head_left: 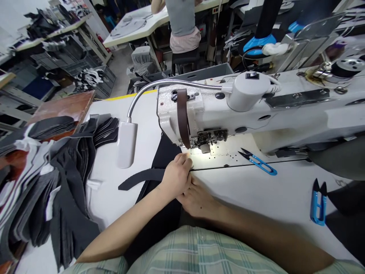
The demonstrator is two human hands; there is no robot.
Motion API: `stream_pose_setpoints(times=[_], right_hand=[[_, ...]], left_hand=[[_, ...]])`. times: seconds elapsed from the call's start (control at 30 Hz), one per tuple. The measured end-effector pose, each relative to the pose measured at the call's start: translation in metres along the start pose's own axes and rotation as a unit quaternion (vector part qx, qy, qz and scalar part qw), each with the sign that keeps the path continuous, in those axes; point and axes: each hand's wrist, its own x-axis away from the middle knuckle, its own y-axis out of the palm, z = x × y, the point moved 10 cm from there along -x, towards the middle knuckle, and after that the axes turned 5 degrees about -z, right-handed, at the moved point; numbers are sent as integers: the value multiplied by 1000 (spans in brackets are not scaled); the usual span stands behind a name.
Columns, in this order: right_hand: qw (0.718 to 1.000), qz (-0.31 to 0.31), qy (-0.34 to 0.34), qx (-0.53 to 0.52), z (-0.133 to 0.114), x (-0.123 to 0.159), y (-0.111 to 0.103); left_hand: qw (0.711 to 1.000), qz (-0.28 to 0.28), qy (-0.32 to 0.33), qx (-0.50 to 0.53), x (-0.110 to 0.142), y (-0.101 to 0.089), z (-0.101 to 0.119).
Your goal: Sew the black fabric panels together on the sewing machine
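A white sewing machine (205, 121) stands in front of me, its lamp lighting the needle area. Black fabric (167, 152) lies on the bed at the needle's left and runs down toward my lap. My left hand (177, 173) is closed on the fabric just below the needle, its fingertips close to the presser foot. Tucked against it, my right hand (196, 198) grips the fabric edge; its fingertips are partly hidden behind the left hand. A dark curved fabric strip (139, 178) sticks out to the left from beneath my left hand.
Blue thread snips (261, 163) lie right of the needle, and a second pair of snips (318, 203) lies farther right. A lamp head (127, 144) on a bent neck stands at left. Stacks of dark cut fabric pieces (71, 182) cover the left side. Another person (182, 26) sits beyond.
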Motion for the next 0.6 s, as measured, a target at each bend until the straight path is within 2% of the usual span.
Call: stream_pose_setpoints(times=[0.13, 0.23, 0.33, 0.5, 0.6], right_hand=[[1000, 18, 10, 3, 0, 1, -4], [1000, 6, 4, -10, -4, 2, 1], [1000, -4, 5, -20, -4, 2, 4], [1000, -13, 14, -15, -2, 2, 2], [1000, -12, 15, 7, -1, 2, -1]], left_hand=[[994, -24, -42, -96, 3, -5, 10], [987, -101, -60, -108, 4, 8, 13], [981, -161, -80, -70, 4, 21, 9], [980, -170, -100, -1, 3, 27, -2], [982, -151, -109, 27, 2, 26, -8]])
